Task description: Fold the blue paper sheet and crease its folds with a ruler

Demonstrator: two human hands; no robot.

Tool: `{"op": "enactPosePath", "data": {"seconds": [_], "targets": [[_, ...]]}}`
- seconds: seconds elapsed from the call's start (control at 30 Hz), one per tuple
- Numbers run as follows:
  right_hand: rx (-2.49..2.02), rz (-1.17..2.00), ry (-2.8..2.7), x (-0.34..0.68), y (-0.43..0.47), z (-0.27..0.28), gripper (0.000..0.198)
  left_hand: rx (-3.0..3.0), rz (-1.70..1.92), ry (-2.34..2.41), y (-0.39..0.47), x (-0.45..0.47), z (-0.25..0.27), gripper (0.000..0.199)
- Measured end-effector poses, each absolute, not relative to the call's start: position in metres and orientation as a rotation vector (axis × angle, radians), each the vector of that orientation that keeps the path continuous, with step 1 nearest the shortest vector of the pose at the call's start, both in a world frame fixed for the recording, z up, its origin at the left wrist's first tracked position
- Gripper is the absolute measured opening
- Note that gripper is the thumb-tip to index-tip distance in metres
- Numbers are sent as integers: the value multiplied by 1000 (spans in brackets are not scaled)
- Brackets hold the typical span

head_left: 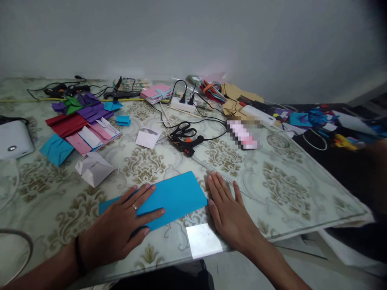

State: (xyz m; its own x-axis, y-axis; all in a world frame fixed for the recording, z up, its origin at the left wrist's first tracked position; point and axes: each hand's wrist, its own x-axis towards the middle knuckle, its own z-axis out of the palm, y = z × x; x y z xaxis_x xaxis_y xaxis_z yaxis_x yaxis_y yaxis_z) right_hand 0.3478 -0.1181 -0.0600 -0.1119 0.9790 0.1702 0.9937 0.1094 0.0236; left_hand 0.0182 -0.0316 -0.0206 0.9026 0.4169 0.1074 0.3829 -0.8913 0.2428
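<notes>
A long blue sheet of paper (178, 197) lies on the patterned table before me, its left part covered by my hand. My left hand (127, 219) rests flat on it with spread fingers, a ring on one of them. At the sheet's right end my right hand (226, 207) lies palm down with fingers stretched out, its thumb at the blue corner. Just below, near the table's front edge, is a white square (204, 240), which may be paper or a reflection. Beyond the sheet lies a black glue gun (186, 144) with its cord.
Folded paper pieces in red (65, 124), pink and purple lie at the left, with a white folded piece (94, 169) nearer. A white power strip (183, 104) with plugs sits at the back. Cords cross the far side. A white device (15, 139) stands far left.
</notes>
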Motion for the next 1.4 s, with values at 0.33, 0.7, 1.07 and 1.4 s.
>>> {"op": "enactPosePath", "data": {"seconds": [0.33,0.7,1.07,1.4], "targets": [[-1599,71,-2461,309,-138,-30,72,2879,201,601,-33,18,-21,69],[-1505,232,-2588,272,-161,-36,62,2878,159,598,-34,18,-21,69],[-1441,77,-2507,242,-155,-38,61,2797,110,609,-36,18,-23,46],[-1353,91,-2504,244,-148,-41,47,2802,93,314,-2,3,-22,49]]}}
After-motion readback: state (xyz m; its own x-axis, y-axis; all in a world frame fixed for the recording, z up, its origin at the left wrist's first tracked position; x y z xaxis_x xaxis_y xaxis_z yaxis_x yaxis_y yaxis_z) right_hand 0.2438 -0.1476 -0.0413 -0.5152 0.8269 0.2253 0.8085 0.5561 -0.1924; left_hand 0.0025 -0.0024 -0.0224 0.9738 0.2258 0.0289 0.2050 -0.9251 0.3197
